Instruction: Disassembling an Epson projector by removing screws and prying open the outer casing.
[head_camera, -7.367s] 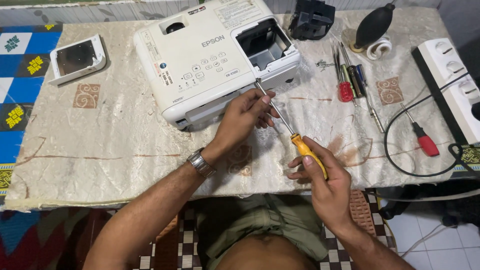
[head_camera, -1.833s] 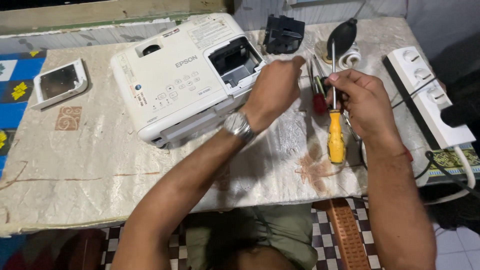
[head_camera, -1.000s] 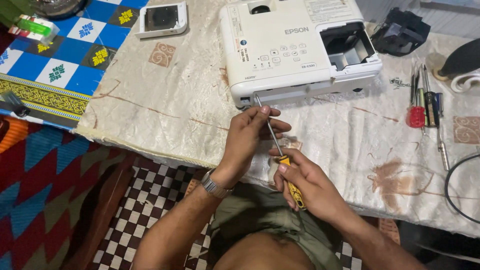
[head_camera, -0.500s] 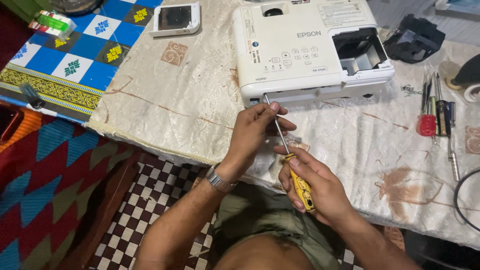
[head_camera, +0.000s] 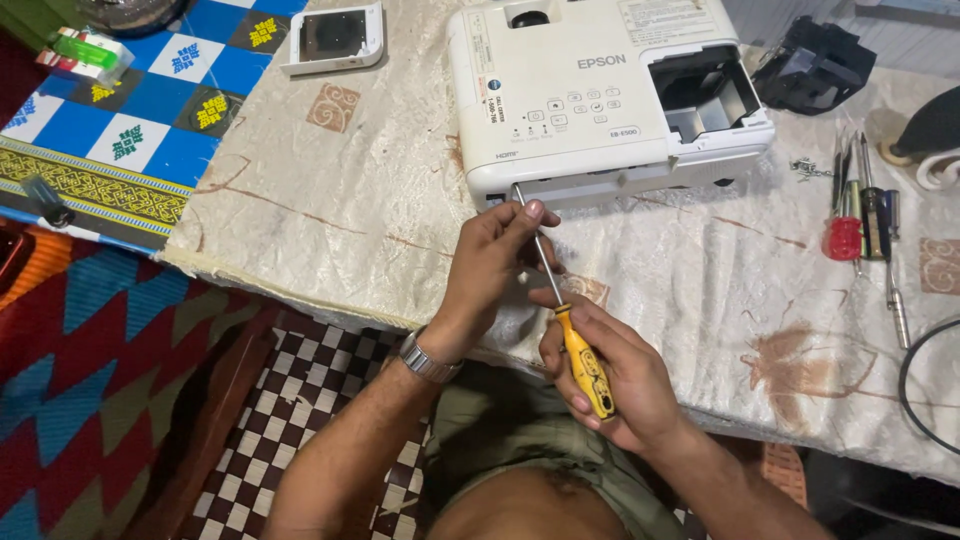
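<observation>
Since half a sec ago the hands barely shifted; view edged closer, w/ the screwdriver tip now right at the projector's front edge. Right hand (head_camera: 610, 375) is wrapped closed around the yellow-handled screwdriver (head_camera: 585, 360), handle low, shaft angling up and away. Left hand (head_camera: 495, 260) sits just above that grip, fingertips pinching the metal shaft near its tip. Beyond the tip: white projector (head_camera: 600, 90) on a cream tablecloth (head_camera: 330, 200), lamp bay open on top. Well off to the right of the grip lie spare screwdrivers, incl. a red-handled screwdriver (head_camera: 843, 235). A wristwatch (head_camera: 425, 357) is on the left wrist.
</observation>
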